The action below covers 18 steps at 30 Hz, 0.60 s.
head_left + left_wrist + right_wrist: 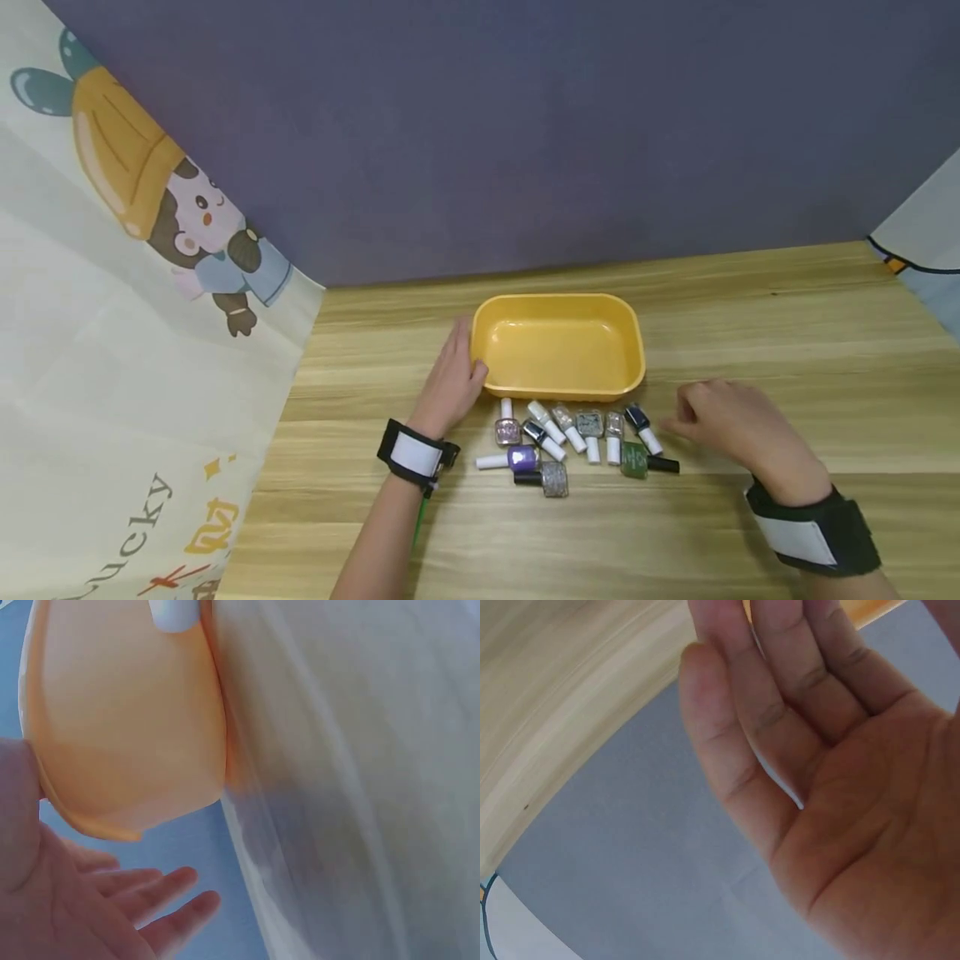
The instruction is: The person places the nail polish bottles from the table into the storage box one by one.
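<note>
My left hand (450,382) is at the left end of a yellow plastic basin (558,393), its thumb at the rim. In the left wrist view its fingers (176,889) are loosely extended beside the basin's outer wall (127,727). My right hand (723,417) hovers to the right of a group of nail polish bottles, its fingers slightly bent and holding nothing. Nearest to it are a green bottle with a black cap (634,461) and a dark one with a white cap (638,417). A purple bottle (522,457), a pink glitter one (507,431) and a silver one (555,480) lie farther left.
The basin and bottles are on a wood-grain table (787,333). Behind it rises a plain grey-blue wall (562,150). On the left hangs a pale printed cloth (90,358) with a cartoon figure. Both wrists wear black straps.
</note>
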Motion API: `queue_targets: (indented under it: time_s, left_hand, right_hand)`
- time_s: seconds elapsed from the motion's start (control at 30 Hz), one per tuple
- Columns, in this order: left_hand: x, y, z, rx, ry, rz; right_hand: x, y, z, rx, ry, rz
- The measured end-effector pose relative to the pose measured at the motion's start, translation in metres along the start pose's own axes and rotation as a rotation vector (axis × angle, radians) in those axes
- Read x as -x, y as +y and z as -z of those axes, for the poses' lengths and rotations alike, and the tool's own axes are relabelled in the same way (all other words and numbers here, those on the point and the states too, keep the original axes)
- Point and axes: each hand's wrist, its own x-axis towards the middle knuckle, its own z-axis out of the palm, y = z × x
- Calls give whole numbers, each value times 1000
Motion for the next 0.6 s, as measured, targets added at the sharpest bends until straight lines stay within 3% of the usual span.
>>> queue_targets:
  time_s: [0.37,0.6]
  left_hand:
    - [-11,8,-4,8,-66,-54]
    - [-1,2,-5,17,-66,-30]
  right_hand:
    - [-2,4,-5,-50,-104,-61]
    - [-8,1,-15,-89,-110,-7]
